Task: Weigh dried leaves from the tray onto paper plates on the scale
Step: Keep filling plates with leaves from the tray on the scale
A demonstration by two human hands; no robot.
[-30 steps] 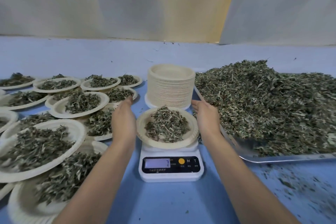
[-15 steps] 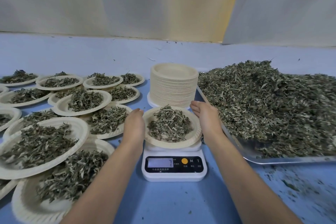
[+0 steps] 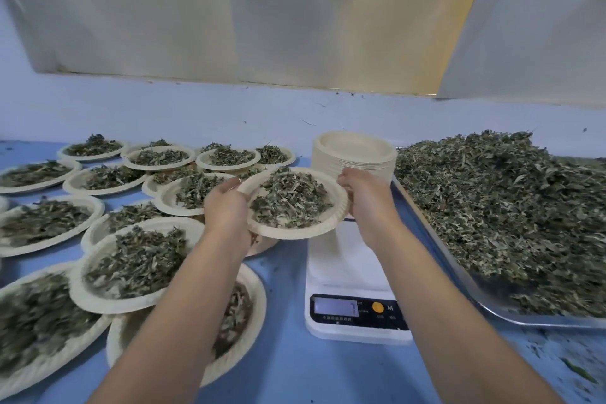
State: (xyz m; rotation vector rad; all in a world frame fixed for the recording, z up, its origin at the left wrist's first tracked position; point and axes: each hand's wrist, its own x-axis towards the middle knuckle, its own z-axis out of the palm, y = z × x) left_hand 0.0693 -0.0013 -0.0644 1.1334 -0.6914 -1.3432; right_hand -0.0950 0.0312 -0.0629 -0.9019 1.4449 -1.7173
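Just under held plate (image 3: 328, 227), filled plates (image 3: 95, 300)

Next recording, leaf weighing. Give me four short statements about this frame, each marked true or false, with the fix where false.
1. Both the left hand and the right hand hold the leaf-filled plate. True.
2. That plate rests on the scale. False: it is held in the air, left of the scale, whose platform is bare.
3. A stack of empty plates stands behind the scale. True.
4. The tray of dried leaves lies on the person's left. False: it lies on the right.
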